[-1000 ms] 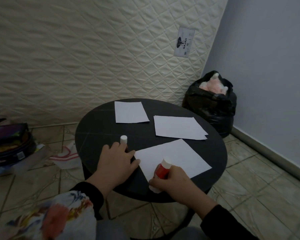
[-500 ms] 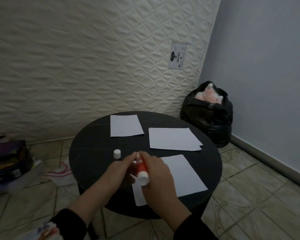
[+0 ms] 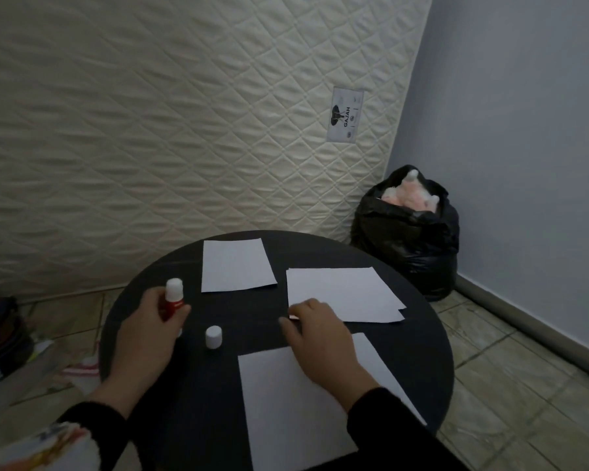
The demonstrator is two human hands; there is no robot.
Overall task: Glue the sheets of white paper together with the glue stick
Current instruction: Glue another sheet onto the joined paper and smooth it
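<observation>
A black rubbish bag (image 3: 408, 239) stands on the tiled floor in the corner, right of the table and against the blue wall; its mouth is open and pink and white stuffing (image 3: 409, 193) shows at the top. At the left edge of the view lies a dark bag (image 3: 0, 338) on the floor, its contents too dim to tell.

The glue stick (image 3: 173, 300) is a red tube with a white end pointing up. The left hand (image 3: 147, 338) holds it upright over the left part of the round black table (image 3: 191, 402), fingers and thumb curled round the red barrel. Its white cap (image 3: 213, 337) stands alone on the table just right of that hand, apart from it.

Three lots of white paper lie flat on the table. The far sheet (image 3: 235, 265) sits near the back edge. The right sheets (image 3: 344, 294) are two stacked, the lower one peeking out at the right corner. The near sheet (image 3: 296, 413) lies closest to the person, partly under the right forearm. The right hand (image 3: 317, 338) reaches to the near left corner of the right sheets, fingers bent down onto that corner; whether it pinches the paper or only presses it, I cannot tell.
</observation>
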